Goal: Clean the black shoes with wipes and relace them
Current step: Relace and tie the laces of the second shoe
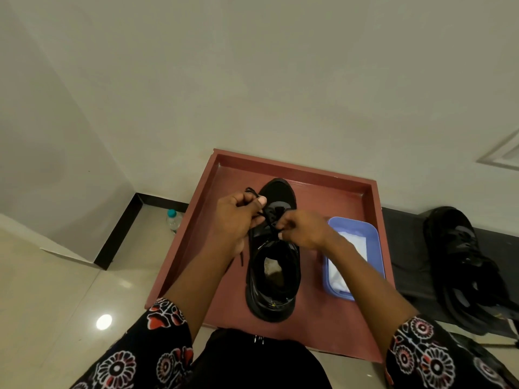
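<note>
A black shoe [273, 279] stands on a red-brown tray [331, 175], toe pointing away from me. My left hand [237, 217] grips one end of its black lace [269, 217] over the left side of the shoe. On the right side, my right hand [304, 228] pinches the other lace end just above the eyelets. A loose lace tip hangs below my left wrist. A second black shoe [466, 265] lies on a black mat to the right, off the tray.
A blue plastic tub [373, 234] with white wipes [351, 242] sits on the tray, right of the shoe. A small water bottle [173, 220] stands on the floor by the wall, left of the tray. Walls close in behind and to the left.
</note>
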